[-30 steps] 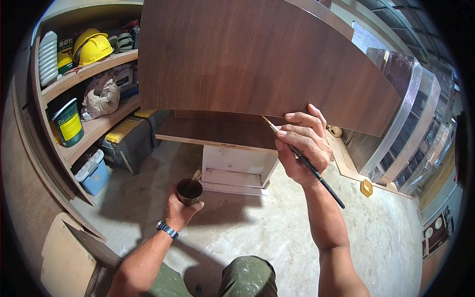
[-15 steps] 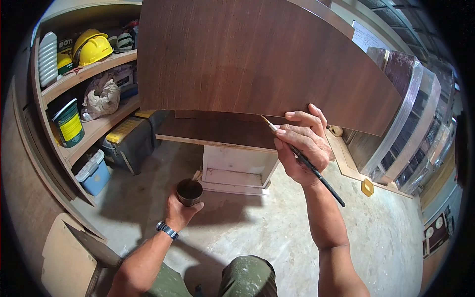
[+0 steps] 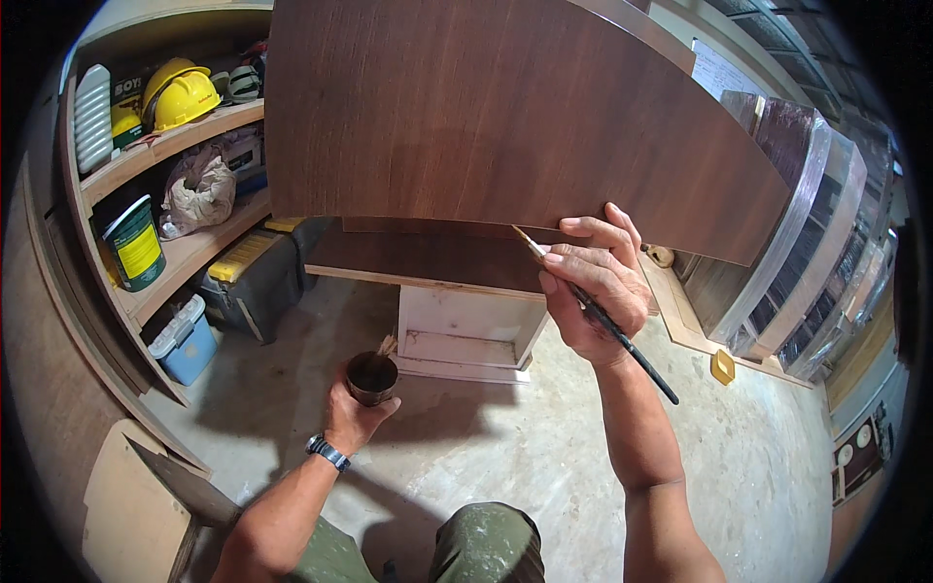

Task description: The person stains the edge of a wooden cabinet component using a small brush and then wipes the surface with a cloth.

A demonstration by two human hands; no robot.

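Note:
My right hand [image 3: 598, 282] holds a slim black paintbrush [image 3: 627, 345], its tip at the lower edge of a dark brown wood-grain panel [image 3: 486, 107]. Some of my fingertips rest on that edge. Below and to the left, my left hand [image 3: 352, 408] grips a small dark cup [image 3: 372, 381]; behind its rim a light, bristly item, too small to identify, sticks up. A dark shelf board [image 3: 418, 255] with a pale edge lies under the panel, above a white drawer-like box [image 3: 457, 325].
Left stand wooden shelves [image 3: 185, 126] with yellow helmets and tubs, plastic storage boxes [image 3: 180, 345] beneath, and leaning boards [image 3: 126, 486]. On the right are plastic-wrapped furniture pieces [image 3: 797, 243], a flat board [image 3: 671, 301] and a small yellow container [image 3: 722, 366] on the concrete floor [image 3: 739, 466].
The brush tip has shifted very slightly left along the panel's edge, and the panel's left side appears marginally further left. Both hands keep the same grips.

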